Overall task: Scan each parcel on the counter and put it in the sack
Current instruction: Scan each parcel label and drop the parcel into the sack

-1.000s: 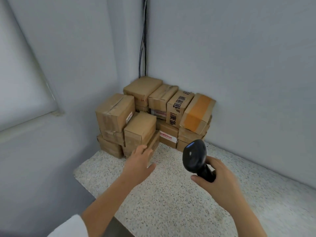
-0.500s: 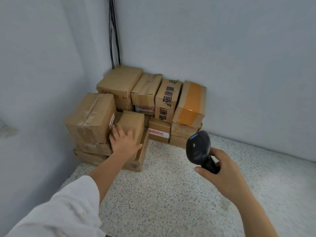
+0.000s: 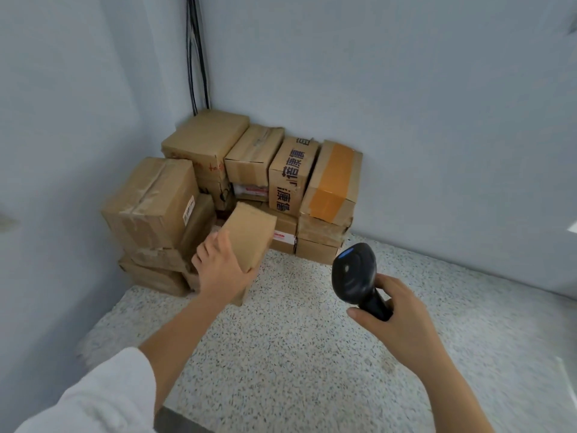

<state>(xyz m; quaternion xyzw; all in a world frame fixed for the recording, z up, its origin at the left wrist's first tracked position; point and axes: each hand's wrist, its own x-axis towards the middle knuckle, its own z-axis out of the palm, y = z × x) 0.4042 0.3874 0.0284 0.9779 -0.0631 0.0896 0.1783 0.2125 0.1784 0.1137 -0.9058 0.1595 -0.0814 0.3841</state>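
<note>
Speckled stone counter [image 3: 312,354], set in a corner of pale grey walls [image 3: 437,104]. Black cables [image 3: 196,57] run down the corner seam and pass behind the stack [image 3: 218,170].

Head view:
- Stack: brown cardboard boxes, two to three high, pushed into the corner.
- Parcel [image 3: 249,239]: plain brown, tilted, at the stack's front. Left hand [image 3: 221,270] has fingers and thumb clamped across its near end.
- Scanner [image 3: 356,273]: black, head up, above the counter, right of the parcel and apart from it. Right hand [image 3: 396,310] has fingers wrapped round the handle.
- Sleeve [image 3: 103,398]: white, cut off at the lower left edge.

Hidden or unclear: the hand covers the parcel's near end, so whether its underside rests on anything cannot be told. Lower boxes are mostly covered by those in front.

Writing:
- Printed box [image 3: 292,173]: large black characters, partly visible.
- Orange-taped box [image 3: 334,182]: leans just beside it.
- White label [image 3: 188,210] on the big left box [image 3: 153,201] and red-and-white label [image 3: 282,236] on a low box: both too small to read.
</note>
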